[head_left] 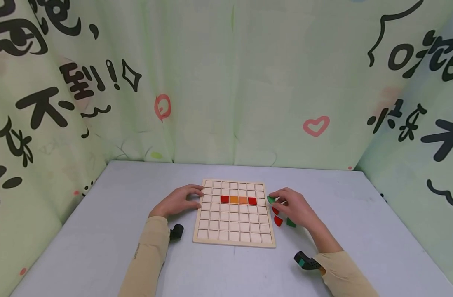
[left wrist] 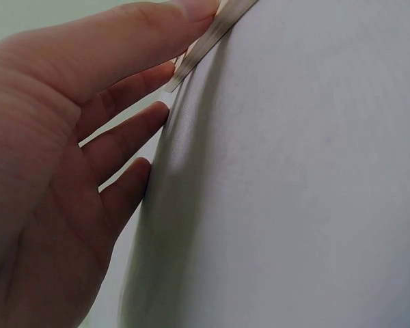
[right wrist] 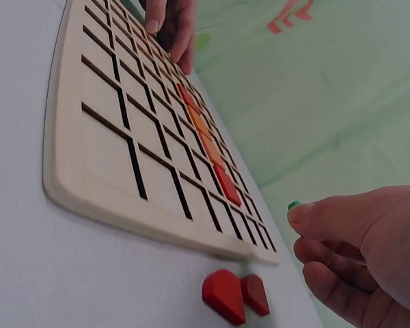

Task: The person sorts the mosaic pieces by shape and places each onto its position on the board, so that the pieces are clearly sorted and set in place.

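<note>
Pale green curtain (head_left: 267, 82) behind, marked with black lettering. Worktop (head_left: 211, 272) whitish, far edge running along the curtain. Wooden grid board (head_left: 234, 226) flat on it, off the middle of the far edge, well apart from both far corners. Beige sleeves (head_left: 142, 255) on both arms.

Left hand (head_left: 176, 201): fingers apart, loosely bent, thumb and fingertips touching the board's left edge toward its far corner. Right hand (head_left: 294, 208): thumb and fingers pinching a green piece (head_left: 271, 199) beside the board's right edge, near the far-right corner; contact with the rim, cannot tell. Black wrist camera (head_left: 176, 232) at the left cuff, another at the right.

Four tiles (head_left: 238, 200) in the third row from the board's far edge: red, orange, orange, red. Loose by its right edge: two red pieces (head_left: 278, 221), one partly behind the right hand's fingers, and a second green one (head_left: 291, 222).
</note>
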Demonstrator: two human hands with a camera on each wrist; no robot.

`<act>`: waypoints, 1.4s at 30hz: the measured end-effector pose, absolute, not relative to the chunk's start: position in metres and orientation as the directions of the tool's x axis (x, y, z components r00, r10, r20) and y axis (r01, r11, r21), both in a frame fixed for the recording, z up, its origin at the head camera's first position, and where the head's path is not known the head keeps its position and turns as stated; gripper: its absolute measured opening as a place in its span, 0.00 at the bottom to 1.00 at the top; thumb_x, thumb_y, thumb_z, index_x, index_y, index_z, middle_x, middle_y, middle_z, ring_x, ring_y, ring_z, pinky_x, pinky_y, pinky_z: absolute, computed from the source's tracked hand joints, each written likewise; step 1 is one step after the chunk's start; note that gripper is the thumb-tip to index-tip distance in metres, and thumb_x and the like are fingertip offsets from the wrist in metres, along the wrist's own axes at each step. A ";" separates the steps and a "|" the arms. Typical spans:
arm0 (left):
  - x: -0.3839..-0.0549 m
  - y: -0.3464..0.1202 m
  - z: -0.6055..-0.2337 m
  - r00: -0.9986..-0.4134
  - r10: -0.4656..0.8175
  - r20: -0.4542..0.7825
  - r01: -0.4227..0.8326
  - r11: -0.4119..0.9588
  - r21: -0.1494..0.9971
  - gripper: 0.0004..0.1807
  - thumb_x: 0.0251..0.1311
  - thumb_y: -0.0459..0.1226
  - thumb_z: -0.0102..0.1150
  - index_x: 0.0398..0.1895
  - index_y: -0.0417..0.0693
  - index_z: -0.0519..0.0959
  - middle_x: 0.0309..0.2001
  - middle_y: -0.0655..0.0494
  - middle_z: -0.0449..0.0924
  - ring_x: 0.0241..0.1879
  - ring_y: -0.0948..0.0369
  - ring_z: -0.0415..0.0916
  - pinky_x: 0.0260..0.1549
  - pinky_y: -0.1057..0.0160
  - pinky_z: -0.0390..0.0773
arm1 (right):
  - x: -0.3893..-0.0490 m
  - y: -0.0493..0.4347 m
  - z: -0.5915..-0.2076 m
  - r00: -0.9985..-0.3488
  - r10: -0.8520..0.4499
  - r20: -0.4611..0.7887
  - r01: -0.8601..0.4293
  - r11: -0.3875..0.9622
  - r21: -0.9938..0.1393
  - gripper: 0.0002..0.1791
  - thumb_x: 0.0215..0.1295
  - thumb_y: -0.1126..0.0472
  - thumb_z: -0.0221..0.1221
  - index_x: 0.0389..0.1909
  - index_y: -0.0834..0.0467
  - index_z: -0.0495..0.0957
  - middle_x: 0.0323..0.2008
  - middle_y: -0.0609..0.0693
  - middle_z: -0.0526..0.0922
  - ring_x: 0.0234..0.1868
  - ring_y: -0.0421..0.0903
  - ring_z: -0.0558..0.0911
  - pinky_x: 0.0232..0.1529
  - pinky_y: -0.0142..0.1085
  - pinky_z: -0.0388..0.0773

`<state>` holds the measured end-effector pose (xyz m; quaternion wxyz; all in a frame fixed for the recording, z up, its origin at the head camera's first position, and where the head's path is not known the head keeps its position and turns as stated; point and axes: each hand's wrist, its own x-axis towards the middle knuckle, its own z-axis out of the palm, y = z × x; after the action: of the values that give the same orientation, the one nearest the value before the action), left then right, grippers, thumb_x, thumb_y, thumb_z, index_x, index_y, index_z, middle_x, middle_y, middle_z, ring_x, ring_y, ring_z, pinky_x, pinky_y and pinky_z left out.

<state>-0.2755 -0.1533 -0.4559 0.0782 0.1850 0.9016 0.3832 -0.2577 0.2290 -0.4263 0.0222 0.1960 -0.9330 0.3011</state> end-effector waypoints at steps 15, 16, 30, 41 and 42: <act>-0.275 -0.153 -0.455 -0.920 0.392 0.002 0.272 0.635 0.723 0.19 0.58 0.37 0.69 0.53 0.46 0.81 0.67 0.54 0.69 0.70 0.51 0.60 0.68 0.51 0.62 | -0.266 0.172 -0.423 -0.887 -0.427 0.173 -0.438 0.661 -0.609 0.14 0.63 0.64 0.64 0.50 0.60 0.83 0.45 0.52 0.81 0.41 0.46 0.82 0.44 0.40 0.82; -0.275 -0.153 -0.455 -0.919 0.393 0.001 0.272 0.635 0.723 0.20 0.58 0.37 0.69 0.53 0.46 0.81 0.67 0.54 0.69 0.70 0.51 0.60 0.68 0.52 0.62 | -0.266 0.169 -0.422 -0.889 -0.425 0.172 -0.433 0.657 -0.617 0.14 0.63 0.64 0.64 0.50 0.60 0.83 0.45 0.52 0.81 0.41 0.46 0.82 0.44 0.41 0.82; -0.275 -0.154 -0.457 -0.915 0.404 0.009 0.289 0.638 0.714 0.19 0.57 0.38 0.69 0.53 0.46 0.81 0.67 0.54 0.69 0.70 0.51 0.60 0.68 0.52 0.62 | -0.269 0.139 -0.428 -0.889 -0.432 0.150 -0.418 0.636 -0.649 0.13 0.62 0.65 0.65 0.48 0.59 0.84 0.44 0.50 0.81 0.42 0.44 0.82 0.42 0.36 0.80; -0.276 -0.155 -0.458 -0.912 0.410 0.017 0.298 0.636 0.712 0.19 0.57 0.38 0.69 0.53 0.46 0.81 0.67 0.54 0.70 0.70 0.51 0.60 0.68 0.52 0.63 | -0.264 0.120 -0.433 -0.872 -0.475 0.115 -0.433 0.640 -0.635 0.11 0.59 0.65 0.67 0.44 0.58 0.84 0.40 0.47 0.81 0.36 0.40 0.78 0.41 0.34 0.79; -0.276 -0.155 -0.457 -0.911 0.412 0.018 0.301 0.635 0.712 0.19 0.57 0.38 0.69 0.53 0.46 0.81 0.67 0.54 0.70 0.70 0.51 0.60 0.68 0.52 0.63 | -0.264 0.118 -0.434 -0.870 -0.481 0.108 -0.434 0.642 -0.632 0.11 0.59 0.65 0.67 0.43 0.58 0.84 0.39 0.46 0.81 0.36 0.40 0.78 0.40 0.33 0.78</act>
<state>-0.2760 -0.1552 -0.4575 0.0731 0.1976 0.9011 0.3789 -0.2635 0.1178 -0.4341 -0.0348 0.2525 -0.9055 0.3391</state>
